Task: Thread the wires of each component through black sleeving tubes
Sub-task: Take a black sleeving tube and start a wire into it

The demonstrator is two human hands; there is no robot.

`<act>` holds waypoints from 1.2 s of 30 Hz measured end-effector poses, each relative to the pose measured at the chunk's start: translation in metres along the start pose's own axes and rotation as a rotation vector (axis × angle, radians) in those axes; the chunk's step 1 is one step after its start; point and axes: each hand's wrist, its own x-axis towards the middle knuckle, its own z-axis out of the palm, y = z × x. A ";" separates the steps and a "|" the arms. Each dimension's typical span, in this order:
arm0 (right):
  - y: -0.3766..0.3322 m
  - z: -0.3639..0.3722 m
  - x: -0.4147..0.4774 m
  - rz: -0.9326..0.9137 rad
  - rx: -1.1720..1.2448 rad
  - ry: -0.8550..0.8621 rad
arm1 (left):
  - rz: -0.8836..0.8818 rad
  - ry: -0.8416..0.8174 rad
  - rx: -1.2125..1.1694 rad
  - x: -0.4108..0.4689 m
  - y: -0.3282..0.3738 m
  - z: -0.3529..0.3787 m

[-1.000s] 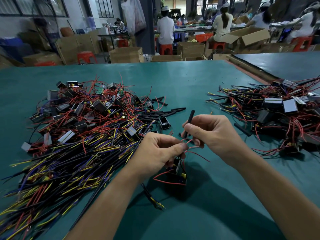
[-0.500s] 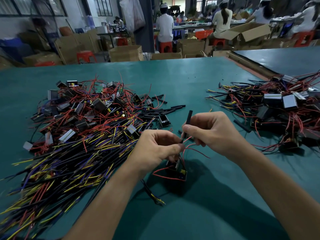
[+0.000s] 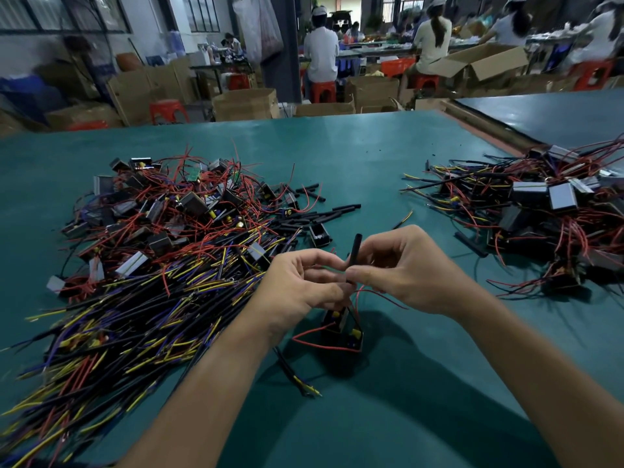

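1. Between my two grips, a black sleeving tube (image 3: pixel 354 251) stands almost upright. My right grip (image 3: pixel 405 265) pinches its lower part between thumb and forefinger, and its upper end pokes free above my fingers.
2. My left grip (image 3: pixel 297 285) is closed in a pinch on thin red wires (image 3: pixel 371 293) right at the tube's lower end.
3. Just below both grips is the component (image 3: pixel 341 332), a small black block with yellow parts. I cannot tell whether it rests on the green surface (image 3: pixel 371 163).
4. Below my left grip, a sleeved lead (image 3: pixel 293 373) with yellow tips trails toward me.
5. Left of my left grip spreads a big heap (image 3: pixel 169 231) of components with red, yellow and blue wires. Just beyond both grips lie loose black tubes (image 3: pixel 324 216).
6. Right of my right grip, well apart, sits a second heap (image 3: pixel 540 214).
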 end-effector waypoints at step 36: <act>0.008 -0.001 0.005 0.093 -0.022 0.183 | 0.085 0.027 0.365 0.005 -0.011 0.004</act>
